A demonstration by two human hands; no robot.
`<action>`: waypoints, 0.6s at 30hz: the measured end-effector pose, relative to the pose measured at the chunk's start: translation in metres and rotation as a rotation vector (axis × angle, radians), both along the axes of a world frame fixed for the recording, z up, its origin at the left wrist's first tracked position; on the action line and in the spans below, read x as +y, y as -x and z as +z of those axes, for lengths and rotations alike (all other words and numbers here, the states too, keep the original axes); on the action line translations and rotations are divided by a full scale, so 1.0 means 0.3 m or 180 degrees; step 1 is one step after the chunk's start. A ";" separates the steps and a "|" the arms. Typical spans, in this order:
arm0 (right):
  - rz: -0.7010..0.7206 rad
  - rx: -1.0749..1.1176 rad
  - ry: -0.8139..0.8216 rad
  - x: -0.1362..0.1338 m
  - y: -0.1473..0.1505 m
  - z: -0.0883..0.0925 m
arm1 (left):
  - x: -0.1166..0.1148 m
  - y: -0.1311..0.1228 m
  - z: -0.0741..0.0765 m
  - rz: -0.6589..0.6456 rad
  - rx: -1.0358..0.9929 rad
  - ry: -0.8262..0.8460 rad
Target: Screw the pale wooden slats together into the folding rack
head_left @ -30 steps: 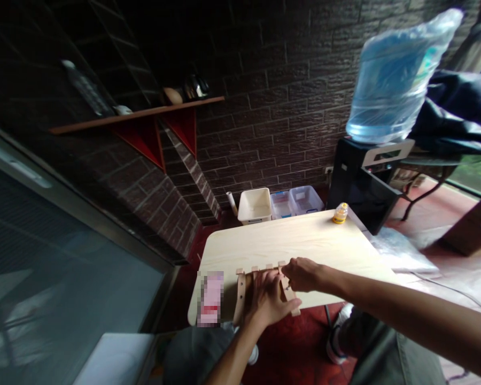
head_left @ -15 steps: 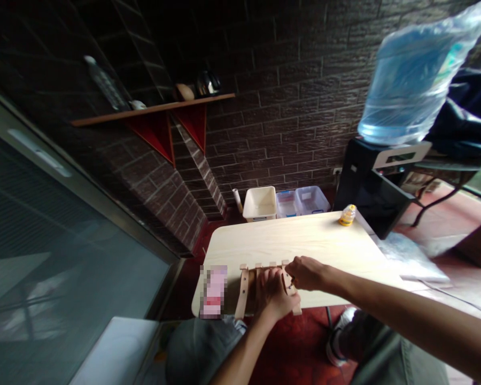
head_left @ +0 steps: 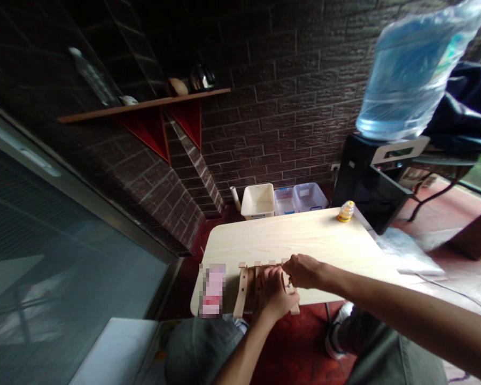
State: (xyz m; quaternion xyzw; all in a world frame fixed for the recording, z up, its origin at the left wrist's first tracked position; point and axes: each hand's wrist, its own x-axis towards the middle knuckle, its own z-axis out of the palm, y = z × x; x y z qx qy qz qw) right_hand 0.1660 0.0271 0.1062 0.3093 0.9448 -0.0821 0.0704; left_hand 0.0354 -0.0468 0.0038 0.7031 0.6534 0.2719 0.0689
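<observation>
A light wooden frame [head_left: 242, 291] with several slats and dark holes lies near the front edge of the pale table [head_left: 240, 238]. My left hand [head_left: 276, 294] is wrapped over the frame's right part, its fingers bent round a slat. Against the rightmost slat, my right hand [head_left: 302, 270] is closed, with a small dark thing at its fingertips that I cannot make out. Left of the frame lies a pink, pixelated item [head_left: 213, 291].
A small yellow bottle [head_left: 346, 212] stands at the table's far right corner. Behind the table are a cream bin [head_left: 258, 200] and clear bins [head_left: 308, 197]. A water dispenser [head_left: 369, 182] stands at the right, a shelf [head_left: 144, 106] hangs on the brick wall.
The view has shifted slightly, so the surroundings sit a little further left and up. Both hands keep their places on the wooden frame.
</observation>
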 end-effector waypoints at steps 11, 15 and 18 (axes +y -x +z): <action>0.0035 0.0123 -0.0055 0.006 -0.004 -0.038 | -0.007 0.000 0.012 -0.0110 -0.0079 -0.0029; 0.0078 0.0027 -0.0057 0.000 0.008 -0.027 | -0.009 -0.001 0.024 -0.0065 -0.0051 0.0139; 0.0153 -0.0077 -0.0063 -0.012 0.024 -0.017 | -0.007 -0.003 0.034 -0.0052 -0.0093 0.0275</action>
